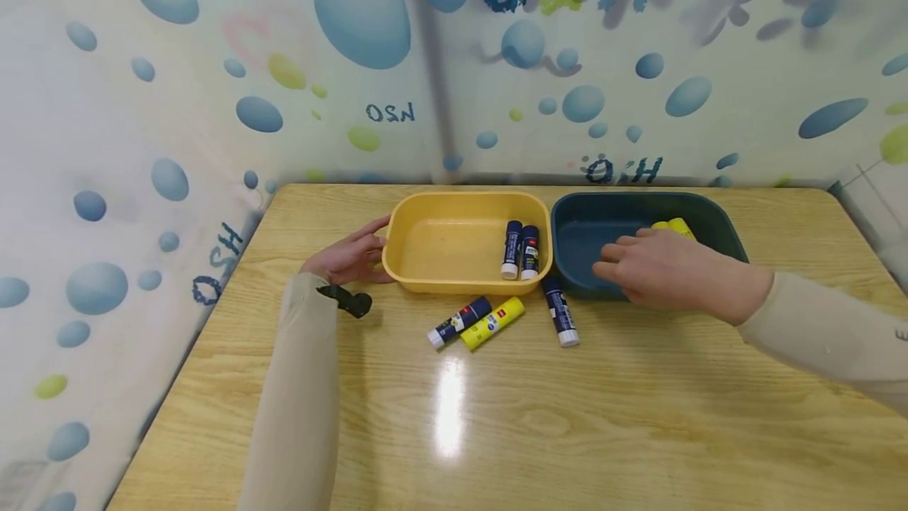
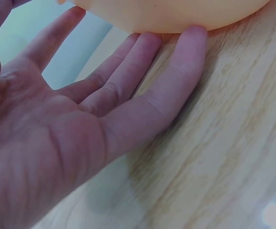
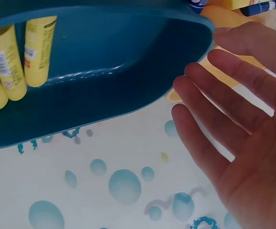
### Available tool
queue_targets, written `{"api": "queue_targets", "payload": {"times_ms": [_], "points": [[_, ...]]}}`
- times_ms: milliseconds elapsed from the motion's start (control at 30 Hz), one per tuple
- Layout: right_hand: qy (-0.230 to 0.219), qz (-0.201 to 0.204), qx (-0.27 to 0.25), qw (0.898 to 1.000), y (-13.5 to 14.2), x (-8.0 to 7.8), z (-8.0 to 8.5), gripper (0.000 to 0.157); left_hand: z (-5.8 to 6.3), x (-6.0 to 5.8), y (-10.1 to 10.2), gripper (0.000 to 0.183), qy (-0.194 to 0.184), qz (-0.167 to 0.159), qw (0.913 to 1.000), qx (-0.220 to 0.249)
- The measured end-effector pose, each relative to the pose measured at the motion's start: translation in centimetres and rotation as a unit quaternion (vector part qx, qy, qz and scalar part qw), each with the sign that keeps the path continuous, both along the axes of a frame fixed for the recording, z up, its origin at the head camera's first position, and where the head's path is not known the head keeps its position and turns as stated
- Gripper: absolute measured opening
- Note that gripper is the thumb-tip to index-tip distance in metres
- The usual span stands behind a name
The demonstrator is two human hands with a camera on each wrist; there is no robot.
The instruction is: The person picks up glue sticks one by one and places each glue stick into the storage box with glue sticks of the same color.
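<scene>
Left grip [image 2: 78,121] against yellow bin [image 1: 447,251]

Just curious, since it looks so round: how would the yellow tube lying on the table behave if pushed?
The yellow tube would probably roll if pushed sideways, since it looks round and lies on its side. Its straight body suggests it is stiff. The navy tube close beside it might block one direction.

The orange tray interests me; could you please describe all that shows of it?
The orange tray is smooth, plastic-looking and open, a rounded rectangle with a thin rim. It stands upright on the table, beside the blue tray. Two dark-blue glue sticks rest inside at its right end; the left hand touches its left end.
</scene>
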State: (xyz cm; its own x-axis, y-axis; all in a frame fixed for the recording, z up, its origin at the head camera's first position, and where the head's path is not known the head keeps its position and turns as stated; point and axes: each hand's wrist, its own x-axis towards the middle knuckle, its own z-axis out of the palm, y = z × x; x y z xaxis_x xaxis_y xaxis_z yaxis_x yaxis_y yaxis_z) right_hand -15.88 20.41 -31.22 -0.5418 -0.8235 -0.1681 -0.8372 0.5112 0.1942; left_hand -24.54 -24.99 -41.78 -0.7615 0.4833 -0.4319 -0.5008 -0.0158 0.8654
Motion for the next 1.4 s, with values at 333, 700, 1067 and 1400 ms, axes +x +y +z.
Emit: {"api": "queue_targets", "payload": {"times_ms": [333, 700, 1067, 1400], "points": [[0.012, 0.012, -0.008, 1.000, -0.6, 1.0, -0.1, 0.023, 0.0, -0.1, 0.0, 0.060, 0.000, -0.005, 1.0000, 0.004], [-0.006, 0.009, 0.008, 1.000, -1.7, 2.1, -1.1, 0.021, 0.2, -0.3, 0.0, 0.059, 0.006, -0.005, 0.9999, -0.007], [-0.021, 0.018, 0.012, 1.000, -2.4, 2.5, -3.6, 0.025, 0.0, -0.3, -0.2, 0.061, 0.006, -0.010, 0.9999, 0.002], [0.005, -0.027, -0.046, 0.999, -3.0, 3.2, -5.9, 0.023, 0.1, 0.0, 0.0, 0.060, 0.006, -0.006, 0.9999, -0.008]]}}
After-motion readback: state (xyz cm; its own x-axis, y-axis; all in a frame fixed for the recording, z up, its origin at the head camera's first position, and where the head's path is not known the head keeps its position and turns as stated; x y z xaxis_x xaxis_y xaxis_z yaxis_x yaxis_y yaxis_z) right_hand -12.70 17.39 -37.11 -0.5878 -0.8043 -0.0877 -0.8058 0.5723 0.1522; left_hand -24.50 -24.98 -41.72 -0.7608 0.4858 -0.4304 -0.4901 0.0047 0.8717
